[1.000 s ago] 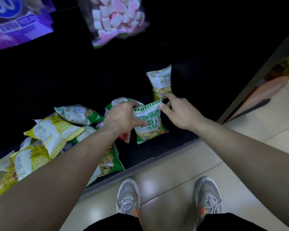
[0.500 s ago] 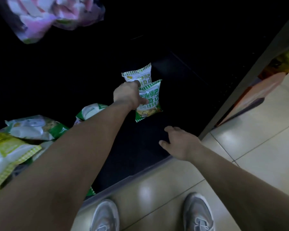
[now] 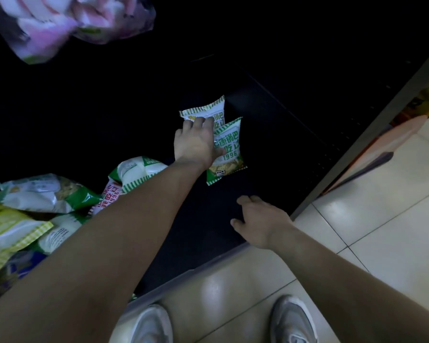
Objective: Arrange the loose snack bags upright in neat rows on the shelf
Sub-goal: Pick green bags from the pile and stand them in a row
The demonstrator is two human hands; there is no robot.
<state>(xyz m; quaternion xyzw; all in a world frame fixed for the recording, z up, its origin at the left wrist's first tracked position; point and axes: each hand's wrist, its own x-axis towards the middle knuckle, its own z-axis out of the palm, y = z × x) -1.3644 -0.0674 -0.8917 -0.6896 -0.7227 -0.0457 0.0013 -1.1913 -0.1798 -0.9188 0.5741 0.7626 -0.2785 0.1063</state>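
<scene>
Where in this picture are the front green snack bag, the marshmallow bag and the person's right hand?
front green snack bag (image 3: 229, 151): head view, printed front panel.
marshmallow bag (image 3: 67, 23): head view, pink middle.
right hand (image 3: 260, 224): head view, back of the hand.

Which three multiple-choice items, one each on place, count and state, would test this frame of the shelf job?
1. Where does the loose pile lie? A. the shelf, left part B. the floor tiles C. beside the shoes
2. How many bags stand upright at the left hand? A. one B. two C. five
3. The right hand is: A. gripping a bag B. open, empty C. fisted
A: the pile sits left on the shelf. B: only the front bag and rear bag stand. B: its fingers spread, holding nothing.
</scene>
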